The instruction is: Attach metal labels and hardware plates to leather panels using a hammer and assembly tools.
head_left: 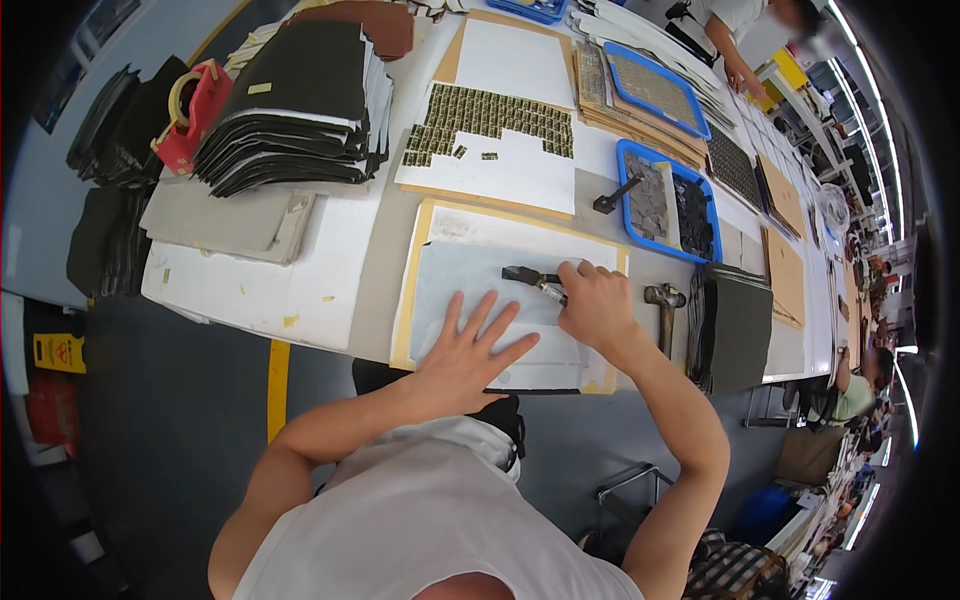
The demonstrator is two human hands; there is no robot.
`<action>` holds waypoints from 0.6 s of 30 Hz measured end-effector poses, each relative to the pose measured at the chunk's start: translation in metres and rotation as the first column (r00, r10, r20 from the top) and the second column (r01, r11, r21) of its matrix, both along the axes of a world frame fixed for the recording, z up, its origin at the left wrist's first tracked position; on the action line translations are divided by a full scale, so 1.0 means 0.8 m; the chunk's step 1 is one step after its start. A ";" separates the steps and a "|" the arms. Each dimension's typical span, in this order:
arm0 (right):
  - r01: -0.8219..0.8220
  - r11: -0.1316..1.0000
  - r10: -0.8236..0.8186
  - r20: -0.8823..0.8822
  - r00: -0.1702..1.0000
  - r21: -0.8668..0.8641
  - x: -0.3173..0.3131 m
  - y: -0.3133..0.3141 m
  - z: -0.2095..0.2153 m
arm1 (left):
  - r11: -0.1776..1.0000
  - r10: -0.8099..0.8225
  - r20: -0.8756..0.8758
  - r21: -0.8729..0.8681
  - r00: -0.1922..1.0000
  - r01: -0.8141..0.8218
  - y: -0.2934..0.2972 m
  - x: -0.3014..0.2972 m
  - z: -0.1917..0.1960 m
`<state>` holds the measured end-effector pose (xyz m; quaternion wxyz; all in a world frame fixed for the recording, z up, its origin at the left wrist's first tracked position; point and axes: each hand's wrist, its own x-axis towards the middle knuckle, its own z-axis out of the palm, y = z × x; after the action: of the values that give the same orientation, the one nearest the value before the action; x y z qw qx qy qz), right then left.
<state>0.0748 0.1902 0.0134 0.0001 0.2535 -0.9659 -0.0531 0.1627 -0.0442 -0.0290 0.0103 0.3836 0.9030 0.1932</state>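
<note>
Pale sheet (pixel 455 268) — smooth, matt, paper-like, metal hammer head (pixel 664 295), blue tray (pixel 625 185) — glossy plastic

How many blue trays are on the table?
3: the near tray, holding grey and black pieces; the middle tray, on a brown stack; and the far tray, cut off by the picture's top edge. More may be hidden.

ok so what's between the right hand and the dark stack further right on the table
A hammer lies between the right hand and the dark stack, as the head view shows.
</note>
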 end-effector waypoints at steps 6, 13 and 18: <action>0.505 0.813 -0.479 0.161 0.863 -0.289 0.056 0.071 0.017 | 0.992 0.081 -0.093 0.100 0.992 -0.071 -0.018 -0.005 0.032; 0.347 0.733 -0.456 -0.044 0.889 -0.584 0.112 0.085 0.000 | 0.924 0.219 -0.368 0.376 0.904 -0.070 -0.050 -0.065 0.209; 0.493 -0.118 0.214 0.462 0.861 -0.862 0.132 -0.007 0.018 | 0.789 0.120 -0.108 0.614 0.987 -0.029 -0.041 -0.107 0.223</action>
<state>0.1806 0.1848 0.0281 -0.0493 0.0610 -0.6664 0.7415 0.0774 -0.0768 0.1491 -0.1855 0.3429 0.8053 0.4466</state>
